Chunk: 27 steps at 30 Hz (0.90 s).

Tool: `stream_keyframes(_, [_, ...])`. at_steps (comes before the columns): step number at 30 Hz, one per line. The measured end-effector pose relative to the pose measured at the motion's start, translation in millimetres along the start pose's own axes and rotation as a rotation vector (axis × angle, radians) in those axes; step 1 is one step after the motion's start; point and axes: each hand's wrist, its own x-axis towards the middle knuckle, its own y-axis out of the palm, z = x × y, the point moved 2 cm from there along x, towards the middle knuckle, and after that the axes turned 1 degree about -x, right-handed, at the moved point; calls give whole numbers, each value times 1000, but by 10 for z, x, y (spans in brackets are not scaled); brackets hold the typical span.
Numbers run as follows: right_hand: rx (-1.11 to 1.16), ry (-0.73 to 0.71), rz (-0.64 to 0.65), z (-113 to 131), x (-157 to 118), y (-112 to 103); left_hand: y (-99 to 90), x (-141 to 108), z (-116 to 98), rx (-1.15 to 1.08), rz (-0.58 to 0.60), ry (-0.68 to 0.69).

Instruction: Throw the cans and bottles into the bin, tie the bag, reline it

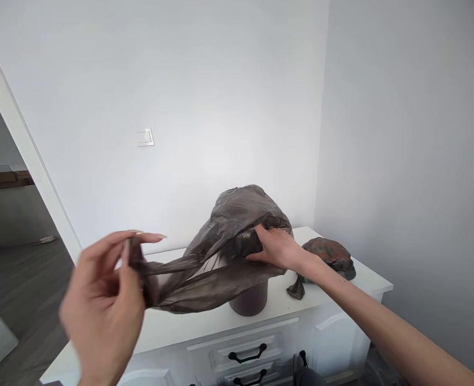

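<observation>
A thin dark grey plastic garbage bag [245, 209] is stretched between my two hands, its mouth facing me. At the left, my left hand [104, 295] pinches a gathered part of the bag's edge between thumb and fingers. My right hand [277, 246] reaches into the bag's mouth, thumb spread away from the fingers. The tips of that hand's fingers are hidden by the plastic. Under the bag stands a dark round bin [250, 300] on a white cabinet; the bag covers its upper part.
A knotted, filled dark bag [329, 254] lies at the right of the white cabinet top [180, 332]. Black handles [248, 354] stick out from the drawers. Behind is a white wall with a light switch [145, 137]; a doorway opens at the left.
</observation>
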Motion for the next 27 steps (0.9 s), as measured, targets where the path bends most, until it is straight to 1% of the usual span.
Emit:
stream_keyframes(2, [41,-6,50,-126,2,39,243,6,13,13,93,-10])
stream_keyframes(3, [70,-12,59,-176,-11,51,330,-2,49,28,140,-16])
stream_keyframes(5, [131,-20,50,-250,-54,55,442,-24,158,77,198,-7])
stream_keyframes(6, [161,-21,41,-276,-77,48,476,-32,215,113,199,32])
stream_keyframes(7, [186,-19,35,-299,-98,38,504,-38,262,149,190,108])
stream_keyframes(8, [205,-18,32,-319,-115,26,529,-43,294,184,172,213])
stream_keyframes(10, [223,-18,35,-357,-132,-1,585,-55,312,233,150,468])
stream_keyframes(11, [223,-19,41,-375,-132,-14,628,-64,303,241,200,584])
stream_keyframes(12, [219,-20,48,-395,-127,-26,688,-75,289,239,313,675])
stream_keyframes(13, [211,-20,53,-414,-119,-36,764,-88,278,236,482,731])
stream_keyframes(14, [202,-21,55,-434,-107,-44,855,-104,276,238,685,760])
stream_keyframes(15, [190,-20,55,-454,-94,-49,954,-120,289,251,882,764])
stream_keyframes(16, [173,-20,52,-475,-80,-48,1062,-126,323,281,1037,747])
stream_keyframes(17, [151,-17,44,-498,-64,-43,1178,-119,379,328,1135,718])
stream_keyframes(18, [125,-14,39,-524,-48,-31,1304,-96,459,388,1186,682])
stream_keyframes(19, [100,-10,34,-554,-31,-14,1439,-62,561,453,1214,648])
stream_keyframes(21, [61,-1,33,-622,5,32,1727,25,819,568,1283,577])
stream_keyframes(22, [51,6,43,-660,23,60,1872,70,965,606,1350,537])
stream_keyframes(24, [50,21,71,-740,52,114,2148,151,1260,634,1492,442])
stream_keyframes(25, [53,29,82,-780,63,137,2275,183,1399,634,1544,399])
stream_keyframes(27, [61,46,96,-855,73,173,2498,216,1655,629,1602,328])
